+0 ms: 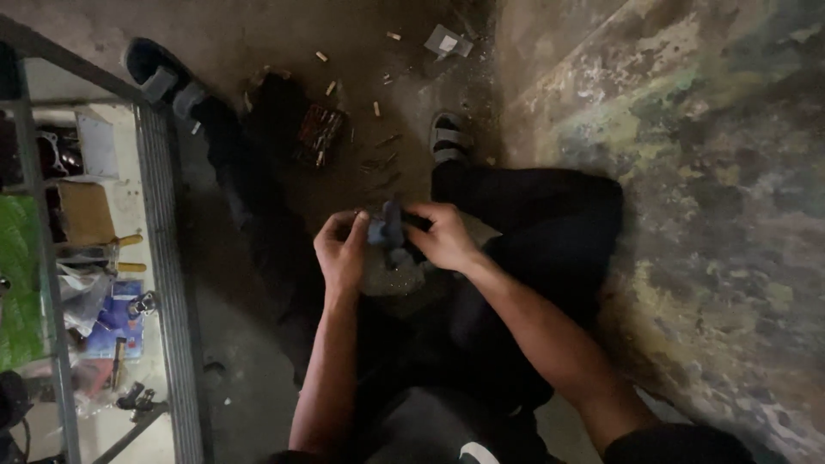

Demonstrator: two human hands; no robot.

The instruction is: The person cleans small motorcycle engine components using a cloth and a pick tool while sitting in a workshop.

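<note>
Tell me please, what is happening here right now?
A person sits on a dirty concrete floor and holds a small dark blue-grey part with both hands over the lap. The left hand and the right hand each grip one side of it. Small brownish pieces lie scattered on the floor ahead, near a sandalled foot. A metal shelf with tools stands at the left.

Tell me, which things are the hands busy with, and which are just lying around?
In use:
- left hand and right hand, together holding a small blue-grey part
- round grey disc just under it

Lying about:
- small brown bits scattered on the floor
- open box
- cluttered metal shelf
</note>
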